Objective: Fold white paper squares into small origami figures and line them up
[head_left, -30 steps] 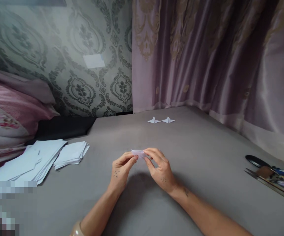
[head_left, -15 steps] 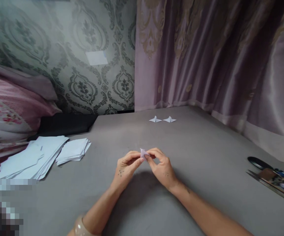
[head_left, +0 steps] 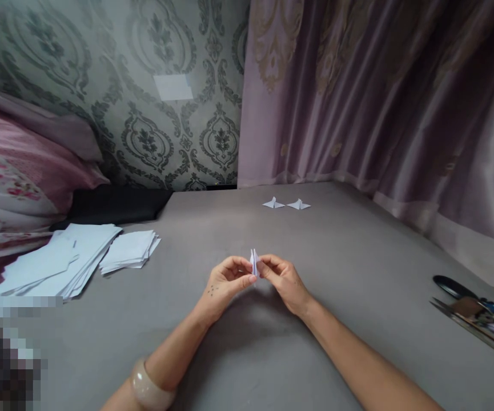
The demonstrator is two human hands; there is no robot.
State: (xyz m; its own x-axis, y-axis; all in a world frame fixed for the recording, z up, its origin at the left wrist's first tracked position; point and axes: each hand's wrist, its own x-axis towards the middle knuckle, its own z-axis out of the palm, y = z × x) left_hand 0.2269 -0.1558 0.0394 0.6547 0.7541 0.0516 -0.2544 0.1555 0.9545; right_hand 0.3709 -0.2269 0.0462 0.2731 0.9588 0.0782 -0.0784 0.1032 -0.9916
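Observation:
A small folded white paper [head_left: 254, 262] stands upright between my two hands, its narrow layered edge turned toward me and thin points at its top. My left hand [head_left: 229, 281] pinches it from the left, thumb in front at the lower part. From the other side, my right hand [head_left: 281, 279] grips it with thumb and bent fingers. Farther back on the grey table [head_left: 212, 228] lie two finished-looking paper cranes, a left paper crane [head_left: 273, 203] and a right paper crane [head_left: 298, 204], side by side with wings spread.
At the left lie a stack of large white sheets [head_left: 53, 260] and a pile of smaller square sheets [head_left: 129, 249]. A black folded item [head_left: 118, 204] is behind them. Scissors [head_left: 473, 328] and other small items are at the right edge. A curtain [head_left: 315, 114] hangs behind.
The folded paper has turned from showing a broad face to showing its narrow layered edge. My fingers have shifted their hold on it. The camera view has tilted slightly.

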